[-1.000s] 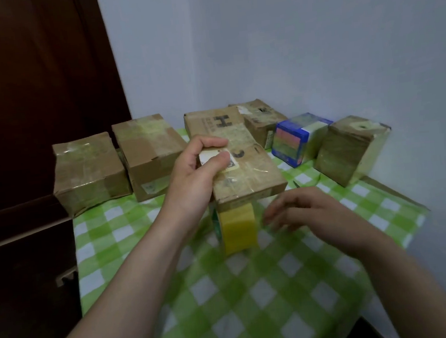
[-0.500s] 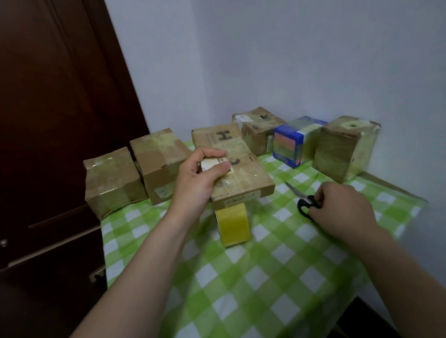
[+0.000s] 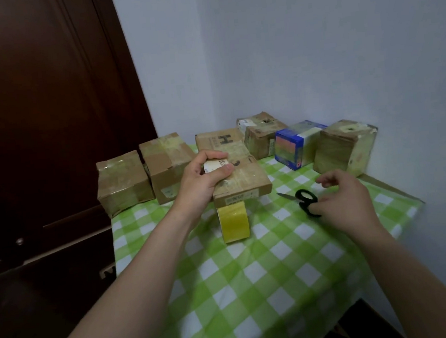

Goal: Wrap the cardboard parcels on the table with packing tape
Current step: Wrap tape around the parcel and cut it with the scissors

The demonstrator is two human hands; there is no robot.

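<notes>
Parcel: the flat parcel [image 3: 244, 177] sits at the centre of the frame. It is lifted off the worktop [image 3: 254, 275], in front of the other parcels [image 3: 124, 183] lined along the back.
Left hand: your left hand [image 3: 201, 181] grips the parcel's near left corner, thumb on top and fingers curled round the far side.
Right hand: your right hand [image 3: 347, 200] is at the handles of the scissors [image 3: 305, 200] with its fingers curled. Blur hides whether it grips them yet.
Tape roll: the yellow tape roll [image 3: 234, 222] is on edge just under the parcel's near end. I cannot tell whether it hangs or rests.
Risk, grip: you hold the parcel by one corner only, so it may twist or dip.
Risk, tape: if the roll hangs, its weight could peel the strip loose.
Risk, scissors: a rushed, one-handed cut could leave the strip ragged or crooked.
Long axis: it runs from near you towards the back, leaning slightly to the upper left of the frame.
Pointing: the labelled short end faces you.
</notes>
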